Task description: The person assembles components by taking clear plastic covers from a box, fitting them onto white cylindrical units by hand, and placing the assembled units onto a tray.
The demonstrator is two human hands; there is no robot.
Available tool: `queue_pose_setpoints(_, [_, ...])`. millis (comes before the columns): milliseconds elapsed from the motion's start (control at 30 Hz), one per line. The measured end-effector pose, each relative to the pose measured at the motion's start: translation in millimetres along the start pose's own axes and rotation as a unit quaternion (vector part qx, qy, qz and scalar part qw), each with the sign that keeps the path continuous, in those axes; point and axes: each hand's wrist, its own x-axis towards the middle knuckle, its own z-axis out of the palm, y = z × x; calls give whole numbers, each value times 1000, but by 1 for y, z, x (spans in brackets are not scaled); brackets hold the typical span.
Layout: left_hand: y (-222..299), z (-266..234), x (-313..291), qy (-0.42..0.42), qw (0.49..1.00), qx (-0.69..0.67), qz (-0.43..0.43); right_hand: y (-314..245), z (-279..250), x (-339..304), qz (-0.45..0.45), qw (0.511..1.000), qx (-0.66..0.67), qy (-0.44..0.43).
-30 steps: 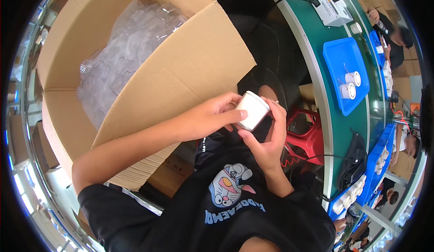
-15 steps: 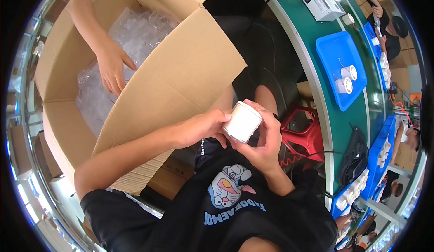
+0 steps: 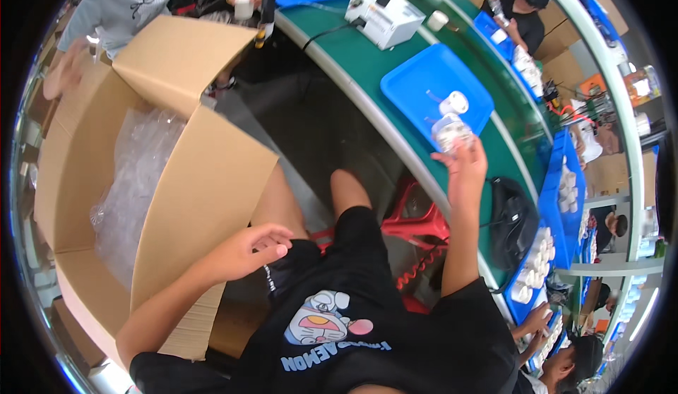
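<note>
My right hand reaches over the near corner of the blue tray. Its thumb and fingers are at a white cylinder, blurred, with what looks like clear plastic about it. Whether the cylinder rests on the tray I cannot tell. Just beyond it in the tray lies another white cylinder with a thin wire. My left hand hovers above my lap beside the cardboard box, fingers loosely bent and apart, with nothing in it.
Clear plastic pieces fill part of the box. On the green worktable stand a white device and a black bag. A red stool is under the table edge. A person in grey stands beyond the box; co-workers sit at right.
My hands have parted: the right went from my lap to the tray, the left now holds nothing. The other person's arm has left the box. The view has turned rightward.
</note>
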Motion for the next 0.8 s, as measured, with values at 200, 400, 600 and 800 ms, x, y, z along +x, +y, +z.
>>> queue_pose_setpoints(200, [38,27,-6,101,985,126,61,-9,-165,158,-15,975,122,185])
queue_pose_setpoints(400, [47,65,-55,339,921,152,116,52,-337,246,69,950,-51,299])
queue_pose_setpoints(600, [21,55,-137,677,618,399,33,77,-452,295,114,877,-252,394])
queue_pose_setpoints(800, [6,21,-202,784,511,351,-32,95,-442,295,-1,641,-715,279])
